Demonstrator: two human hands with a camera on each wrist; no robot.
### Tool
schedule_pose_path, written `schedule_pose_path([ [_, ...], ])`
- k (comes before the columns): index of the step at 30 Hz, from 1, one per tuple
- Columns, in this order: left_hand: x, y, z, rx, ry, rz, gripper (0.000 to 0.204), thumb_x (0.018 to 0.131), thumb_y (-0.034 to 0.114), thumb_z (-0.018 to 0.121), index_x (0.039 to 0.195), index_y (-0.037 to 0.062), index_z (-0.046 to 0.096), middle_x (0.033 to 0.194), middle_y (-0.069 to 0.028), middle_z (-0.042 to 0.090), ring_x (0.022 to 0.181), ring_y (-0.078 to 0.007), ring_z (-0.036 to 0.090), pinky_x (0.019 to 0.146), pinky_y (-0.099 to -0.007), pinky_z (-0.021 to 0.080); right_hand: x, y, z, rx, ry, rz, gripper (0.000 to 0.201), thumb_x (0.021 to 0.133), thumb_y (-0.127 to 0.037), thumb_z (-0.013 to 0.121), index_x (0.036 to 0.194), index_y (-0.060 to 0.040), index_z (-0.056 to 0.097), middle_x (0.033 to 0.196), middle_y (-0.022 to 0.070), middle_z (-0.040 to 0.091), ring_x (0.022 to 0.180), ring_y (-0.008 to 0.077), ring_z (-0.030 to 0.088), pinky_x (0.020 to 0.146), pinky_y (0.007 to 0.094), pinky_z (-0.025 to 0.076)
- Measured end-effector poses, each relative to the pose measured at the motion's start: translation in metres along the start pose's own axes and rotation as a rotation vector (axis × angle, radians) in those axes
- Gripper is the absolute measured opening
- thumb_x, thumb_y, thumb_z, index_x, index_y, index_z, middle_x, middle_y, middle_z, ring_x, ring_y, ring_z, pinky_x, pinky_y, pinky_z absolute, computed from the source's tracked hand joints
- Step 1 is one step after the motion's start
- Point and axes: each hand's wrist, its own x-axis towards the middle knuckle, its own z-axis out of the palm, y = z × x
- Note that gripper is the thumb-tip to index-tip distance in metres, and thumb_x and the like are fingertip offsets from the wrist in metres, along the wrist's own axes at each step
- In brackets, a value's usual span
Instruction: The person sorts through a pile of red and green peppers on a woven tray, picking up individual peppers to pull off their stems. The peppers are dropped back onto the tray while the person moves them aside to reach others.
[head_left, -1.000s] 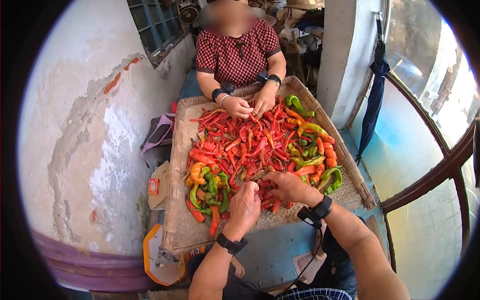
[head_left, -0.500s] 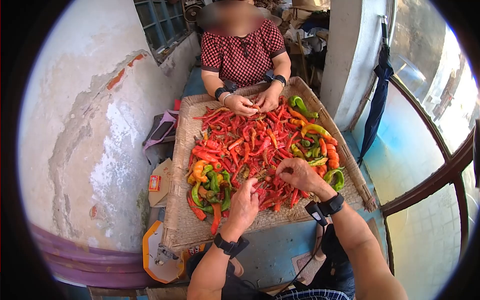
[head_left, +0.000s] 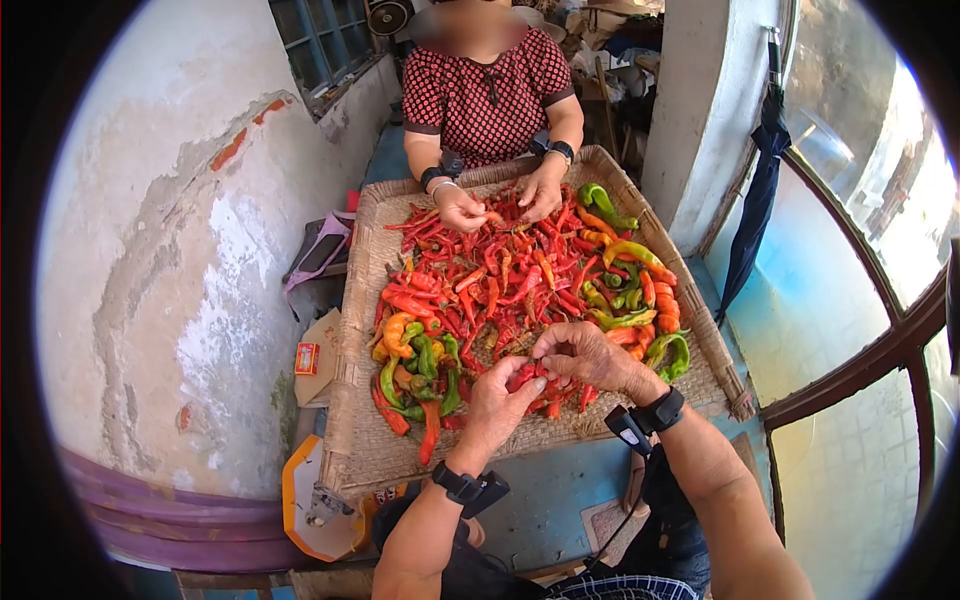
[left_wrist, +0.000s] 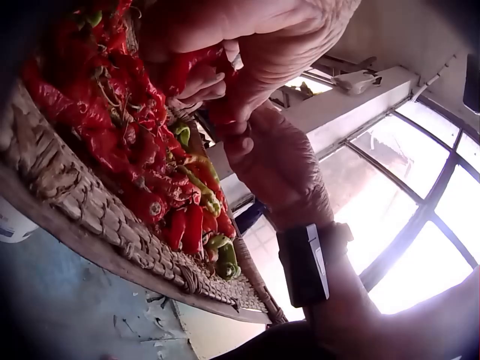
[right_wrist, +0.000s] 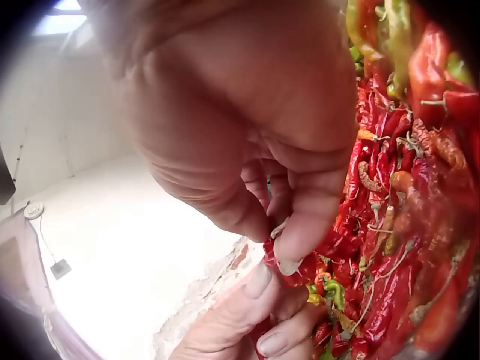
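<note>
Red skin showed between the two hands: the left hand (head_left: 500, 403) gripped a pepper (head_left: 528, 375) above the near part of the woven tray (head_left: 350, 330), while the right hand (head_left: 590, 360) pinched at that same pepper, the fingertips of both meeting on it. Heaped red peppers (head_left: 480, 270) covered the middle of the tray, with green and orange peppers (head_left: 425, 360) toward its left side and more along its right. Across the tray, another person (head_left: 485, 100) held an orange-red pepper (head_left: 491, 217) over its far part.
</note>
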Motion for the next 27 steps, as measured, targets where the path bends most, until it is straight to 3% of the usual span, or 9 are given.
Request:
schedule_pose_path([
  [5, 0.000, -0.010, 0.002, -0.052, -0.015, 0.049, 0.040, 0.083, 0.019, 0.070, 0.112, -0.0048, 0.056, 0.090, -0.0097, 0.065, 0.082, -0.0147, 0.062, 0.074, -0.0280, 0.049, 0.000, 0.002, -0.002, 0.102, -0.069, 0.009, 0.014, 0.091, -0.003, 0.058, 0.105, -0.0023, 0.057, 0.080, 0.0020, 0.062, 0.072, 0.0077, 0.061, 0.060, 0.0224, 0.053],
  [7, -0.003, 0.009, -0.003, -0.390, -0.118, -0.189, 0.030, 0.085, 0.015, 0.069, 0.106, 0.0006, 0.053, 0.083, -0.0015, 0.058, 0.072, -0.0061, 0.051, 0.062, -0.0214, 0.043, 0.001, 0.002, -0.002, 0.133, -0.083, 0.006, 0.016, 0.091, -0.004, 0.058, 0.106, -0.0023, 0.056, 0.080, 0.0019, 0.061, 0.072, 0.0075, 0.061, 0.060, 0.0220, 0.053],
  [11, -0.004, 0.011, -0.003, -0.639, -0.141, -0.304, 0.022, 0.085, 0.011, 0.067, 0.098, 0.0068, 0.049, 0.076, 0.0018, 0.053, 0.063, -0.0032, 0.045, 0.053, -0.0186, 0.036, 0.001, 0.002, 0.000, 0.139, -0.068, 0.020, 0.025, 0.090, -0.005, 0.060, 0.115, -0.0031, 0.055, 0.078, 0.0004, 0.059, 0.071, 0.0069, 0.060, 0.059, 0.0214, 0.052],
  [16, -0.003, 0.010, -0.005, -0.789, 0.010, -0.308, 0.018, 0.086, 0.006, 0.065, 0.092, 0.0107, 0.048, 0.072, 0.0037, 0.049, 0.057, -0.0039, 0.042, 0.048, -0.0185, 0.034, 0.002, 0.001, 0.001, 0.061, -0.047, 0.031, 0.034, 0.090, -0.008, 0.062, 0.123, -0.0037, 0.053, 0.077, -0.0011, 0.058, 0.071, 0.0060, 0.059, 0.058, 0.0205, 0.052],
  [21, -0.003, 0.007, -0.006, -0.707, 0.001, -0.257, 0.018, 0.087, 0.008, 0.065, 0.092, 0.0104, 0.049, 0.073, 0.0030, 0.051, 0.057, -0.0030, 0.043, 0.048, -0.0184, 0.034, 0.001, 0.003, 0.002, 0.143, -0.094, 0.087, 0.027, 0.092, -0.015, 0.062, 0.117, -0.0042, 0.057, 0.088, 0.0007, 0.063, 0.071, 0.0048, 0.060, 0.055, 0.0189, 0.050],
  [23, -0.005, 0.007, -0.004, -0.627, -0.022, -0.289, 0.015, 0.088, 0.010, 0.064, 0.093, 0.0096, 0.049, 0.076, 0.0026, 0.053, 0.059, -0.0035, 0.045, 0.048, -0.0181, 0.034, -0.001, -0.003, -0.002, 0.128, -0.084, 0.124, 0.020, 0.092, -0.016, 0.063, 0.108, -0.0038, 0.062, 0.084, -0.0001, 0.064, 0.067, 0.0050, 0.060, 0.055, 0.0193, 0.050],
  [25, -0.005, 0.004, -0.003, -0.662, 0.017, -0.303, 0.013, 0.090, 0.012, 0.062, 0.094, 0.0090, 0.051, 0.078, 0.0018, 0.054, 0.060, -0.0049, 0.046, 0.049, -0.0190, 0.035, 0.001, -0.007, -0.013, -0.116, -0.159, 0.174, 0.015, 0.092, -0.016, 0.064, 0.100, -0.0044, 0.065, 0.075, -0.0015, 0.063, 0.061, 0.0053, 0.059, 0.054, 0.0197, 0.050],
  [26, -0.006, 0.002, -0.001, -0.698, 0.054, -0.315, 0.011, 0.092, 0.015, 0.060, 0.096, 0.0083, 0.052, 0.080, 0.0009, 0.055, 0.061, -0.0062, 0.048, 0.050, -0.0198, 0.037, 0.000, -0.011, -0.017, -0.110, -0.100, 0.164, 0.012, 0.091, -0.016, 0.065, 0.093, -0.0046, 0.067, 0.070, -0.0017, 0.063, 0.058, 0.0051, 0.057, 0.055, 0.0196, 0.050],
  [27, -0.006, 0.001, -0.002, -0.699, 0.053, -0.328, 0.011, 0.092, 0.015, 0.060, 0.096, 0.0083, 0.052, 0.080, 0.0009, 0.055, 0.061, -0.0062, 0.048, 0.050, -0.0198, 0.037, 0.004, -0.002, -0.023, -0.113, -0.039, 0.093, 0.012, 0.091, -0.016, 0.065, 0.097, -0.0049, 0.065, 0.071, -0.0012, 0.064, 0.056, 0.0045, 0.056, 0.055, 0.0189, 0.050],
])
